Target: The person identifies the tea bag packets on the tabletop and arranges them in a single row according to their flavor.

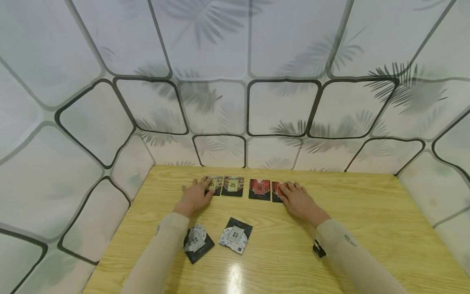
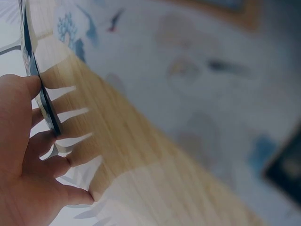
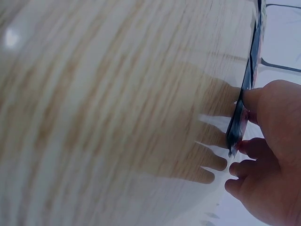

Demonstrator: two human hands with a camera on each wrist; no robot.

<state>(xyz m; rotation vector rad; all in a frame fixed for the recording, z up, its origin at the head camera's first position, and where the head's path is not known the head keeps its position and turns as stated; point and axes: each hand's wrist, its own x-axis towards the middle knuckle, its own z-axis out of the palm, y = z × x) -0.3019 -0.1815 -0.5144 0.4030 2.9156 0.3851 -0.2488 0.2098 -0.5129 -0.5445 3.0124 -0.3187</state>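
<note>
Four-cornered flat packets lie in a row along the far side of the table. My left hand rests with spread fingers on the leftmost packet, dark with a yellow-green label, and partly covers it. Beside that lies a matching packet. To the right is a black-and-red packet. My right hand touches another black-and-red packet, its fingers over the right part. In the wrist views, the left packet and right packet appear edge-on, close to the tabletop, with a thumb at each edge.
Nearer on the wooden table lie two dark packets with blue-and-white patterns, a tilted left packet and a right packet. A small black item shows beside the right sleeve. A patterned wall stands behind the table.
</note>
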